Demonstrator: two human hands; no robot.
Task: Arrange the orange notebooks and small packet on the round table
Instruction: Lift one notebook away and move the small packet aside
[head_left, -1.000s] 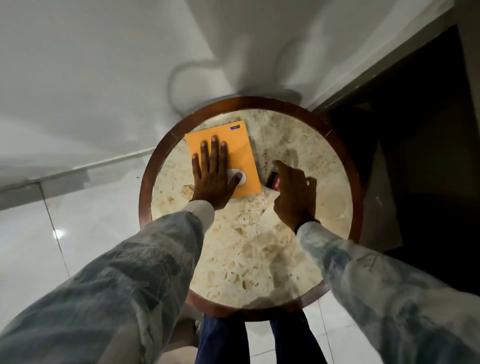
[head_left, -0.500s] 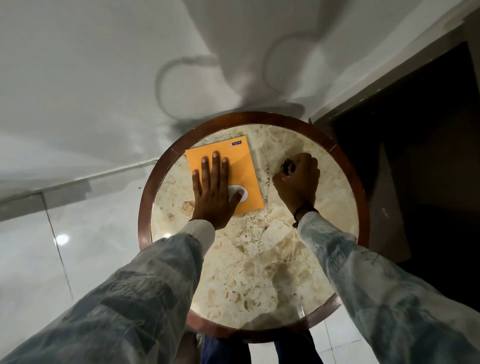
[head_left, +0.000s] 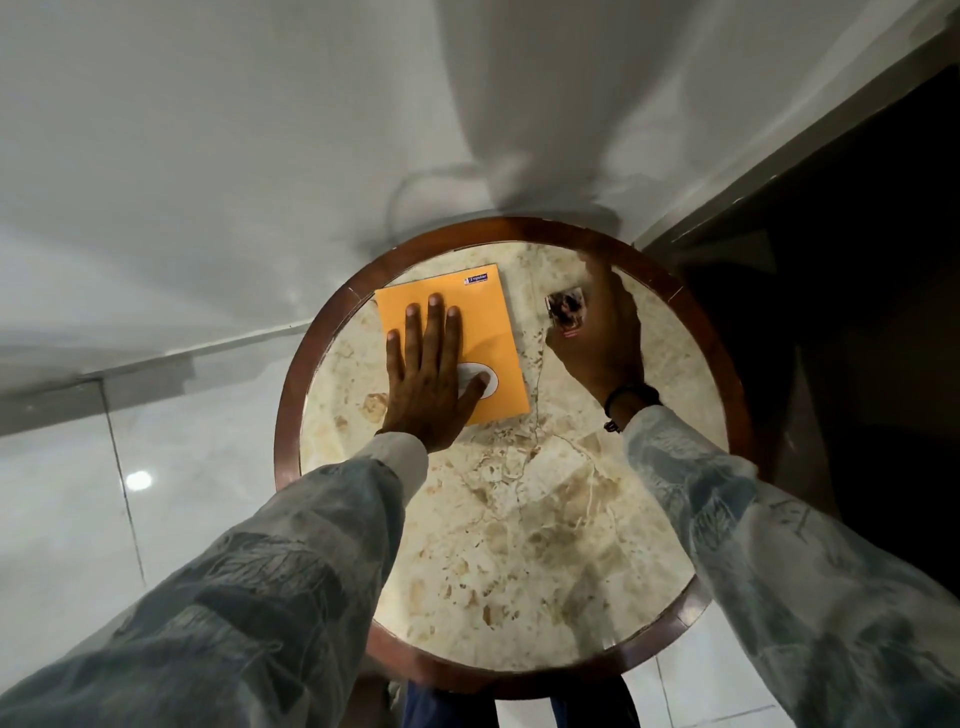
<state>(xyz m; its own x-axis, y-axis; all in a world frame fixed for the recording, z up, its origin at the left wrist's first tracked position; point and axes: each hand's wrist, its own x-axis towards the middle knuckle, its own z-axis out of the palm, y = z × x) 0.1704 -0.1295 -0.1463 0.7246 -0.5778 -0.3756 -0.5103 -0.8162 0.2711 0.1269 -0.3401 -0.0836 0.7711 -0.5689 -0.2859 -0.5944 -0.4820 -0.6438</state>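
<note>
An orange notebook (head_left: 485, 317) lies flat on the far left part of the round marble table (head_left: 519, 519). My left hand (head_left: 431, 374) rests palm down on the notebook, fingers spread, covering its lower left part. To the right of the notebook a small printed packet (head_left: 566, 310) sits at the table's far side. My right hand (head_left: 602, 343) is curled around the packet, gripping it by its right and lower edges. Only one notebook cover is visible.
The table has a dark wooden rim (head_left: 291, 395). A white wall (head_left: 260, 156) stands right behind it. Glossy white floor tiles (head_left: 67, 493) lie to the left. A dark opening (head_left: 857, 312) is at the right. My legs (head_left: 447, 706) show below the table's near edge.
My right hand has carried the packet from beside the notebook's lower right corner toward the table's far side. My left hand has stayed flat on the notebook.
</note>
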